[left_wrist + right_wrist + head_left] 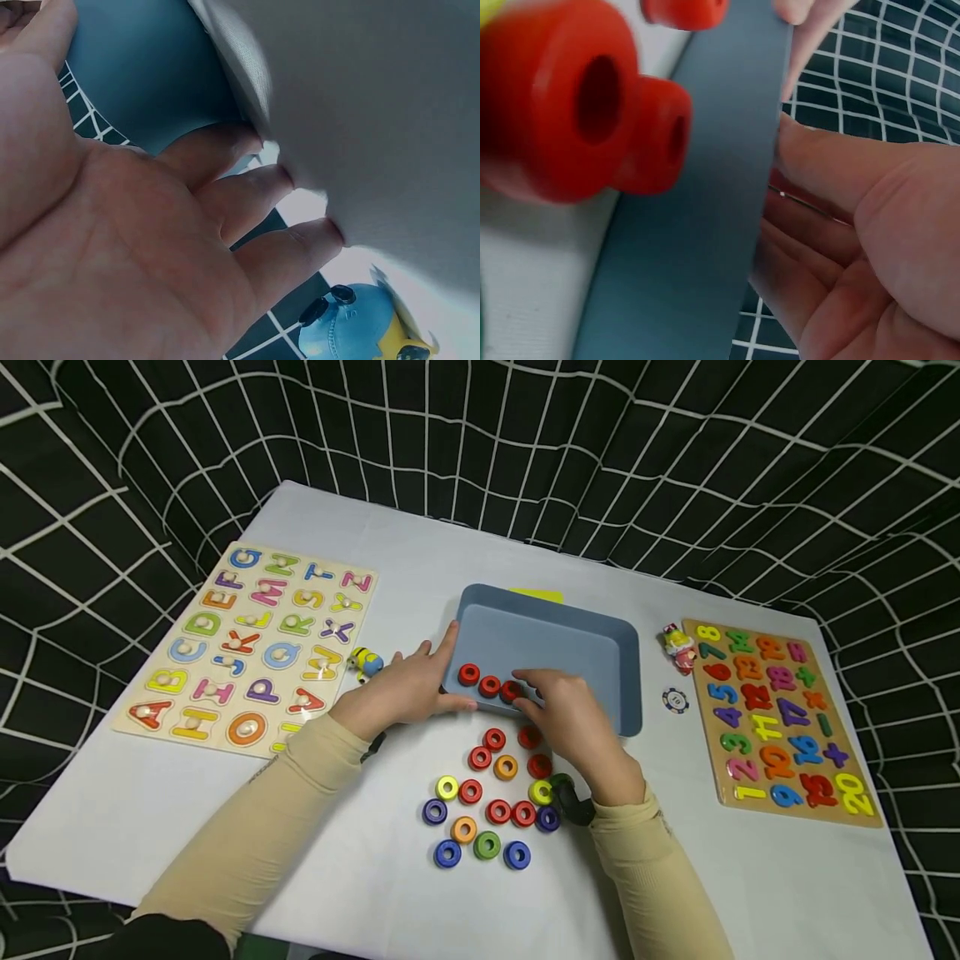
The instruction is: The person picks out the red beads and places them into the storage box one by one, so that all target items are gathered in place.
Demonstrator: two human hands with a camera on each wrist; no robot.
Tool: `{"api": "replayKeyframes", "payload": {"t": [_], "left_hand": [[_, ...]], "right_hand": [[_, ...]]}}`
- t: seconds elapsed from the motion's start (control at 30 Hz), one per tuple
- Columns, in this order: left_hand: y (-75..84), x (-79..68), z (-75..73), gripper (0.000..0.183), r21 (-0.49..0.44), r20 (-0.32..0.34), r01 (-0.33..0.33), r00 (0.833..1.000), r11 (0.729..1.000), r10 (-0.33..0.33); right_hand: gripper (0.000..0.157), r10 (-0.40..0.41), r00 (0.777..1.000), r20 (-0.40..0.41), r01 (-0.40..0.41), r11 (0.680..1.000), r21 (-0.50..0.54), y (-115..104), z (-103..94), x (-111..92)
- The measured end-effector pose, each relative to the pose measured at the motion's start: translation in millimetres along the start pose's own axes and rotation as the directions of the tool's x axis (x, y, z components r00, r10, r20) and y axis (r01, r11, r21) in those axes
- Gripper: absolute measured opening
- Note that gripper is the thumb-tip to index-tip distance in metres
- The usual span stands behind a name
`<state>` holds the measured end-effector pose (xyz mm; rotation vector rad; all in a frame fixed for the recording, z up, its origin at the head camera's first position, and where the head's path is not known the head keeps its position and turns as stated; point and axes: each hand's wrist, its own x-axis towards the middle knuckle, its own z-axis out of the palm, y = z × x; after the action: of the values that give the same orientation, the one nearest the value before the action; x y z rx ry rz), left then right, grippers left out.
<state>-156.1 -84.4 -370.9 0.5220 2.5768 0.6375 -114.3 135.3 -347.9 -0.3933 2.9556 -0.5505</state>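
Right-hand grip: your right hand (573, 718) pinches a red, round ring with a hole through it (507, 700) between thumb and fingers, a narrow hold.
Left-hand grip: your left hand (405, 687) is spread wide, thumb along the near rim of the blue-grey rectangular tray (543, 639) and index finger at its left rim, clasping nothing.
Pinched ring's place: inside the tray, by its near wall, left of the middle.
Ring row: two more red rings (463, 679) sit to its left along that wall, making three in a slanting line.
Loose rings: on the white table (360, 877), near side of the tray, you have scattered red, orange, yellow, purple, blue and green rings; the green ring (487, 855) and two blue ones lie nearest you.
Left side: a pale wooden alphabet board with coloured, knobbed letters (238, 689); between it and the tray, just beside your left hand, a small yellow-and-blue figure (367, 662).
Right side: a wooden number board with coloured numerals (840, 731), a small pink-and-yellow figure (681, 652) and a dark-and-white round chip (675, 700).
Far side: a flat yellow piece (538, 596) shows behind the tray, and black cloth with a white grid (525, 443) rises beyond.
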Motion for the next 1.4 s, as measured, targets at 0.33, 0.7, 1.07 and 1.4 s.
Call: {"api": "replayKeyframes", "payload": {"t": [0.33, 0.7, 1.07, 1.4], "left_hand": [[-0.2, -0.3, 0.3, 0.113, -0.004, 0.003, 0.012, 1.000, 1.000, -0.012], [-5.8, -0.3, 0.2, 0.113, -0.024, -0.003, 0.013, 1.000, 1.000, -0.013], [-5.5, 0.4, 0.8, 0.114, -0.013, -0.002, 0.005, 1.000, 1.000, -0.005], [-2.5, 2.0, 2.1, 0.114, 0.006, -0.005, -0.001, 1.000, 1.000, 0.001]], "right_hand": [[0.034, -0.013, 0.996, -0.088, 0.016, 0.999, 0.035, 2.1, -12.1, -24.9], [0.028, -0.177, 0.984, -0.015, 0.178, 0.982, 0.056, 1.5, -0.9, -50.1], [0.032, -0.199, 0.980, -0.003, 0.195, 0.964, -0.184, 7.6, 10.6, -51.7], [0.035, -0.125, 0.991, 0.043, 0.132, 0.970, -0.205, 17.7, 8.8, -59.9]]}}
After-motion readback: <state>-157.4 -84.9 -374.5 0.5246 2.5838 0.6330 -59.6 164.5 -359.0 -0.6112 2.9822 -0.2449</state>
